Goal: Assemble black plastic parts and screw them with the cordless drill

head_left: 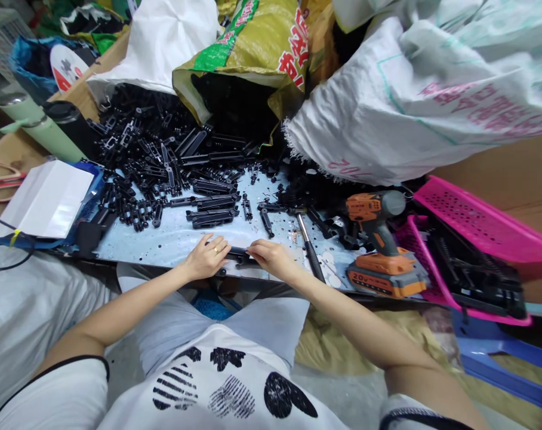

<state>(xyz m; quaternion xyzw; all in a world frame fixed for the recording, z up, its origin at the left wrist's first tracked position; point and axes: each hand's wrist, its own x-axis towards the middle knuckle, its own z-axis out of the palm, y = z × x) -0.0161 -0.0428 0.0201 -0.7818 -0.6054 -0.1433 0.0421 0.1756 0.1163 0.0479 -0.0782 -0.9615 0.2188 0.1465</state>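
At the front edge of the workbench (163, 239), my left hand (208, 255) is closed round one end of a long black plastic part (239, 251). The fingertips of my right hand (271, 257) are pinched together at its other end; whether a small piece is between them is hidden. Just beyond my hands, several similar black folding parts (215, 216) lie stacked side by side. A short black piece (266, 222) and a hammer (309, 245) with a dark grip lie to the right of them.
An orange cordless drill (382, 245) stands at the right, beside a pink basket (477, 221) of black parts. A heap of black parts (141, 149) covers the back left. Woven sacks (414, 101) hang over the rear. White paper (42, 197) and scissors (2, 182) are far left.
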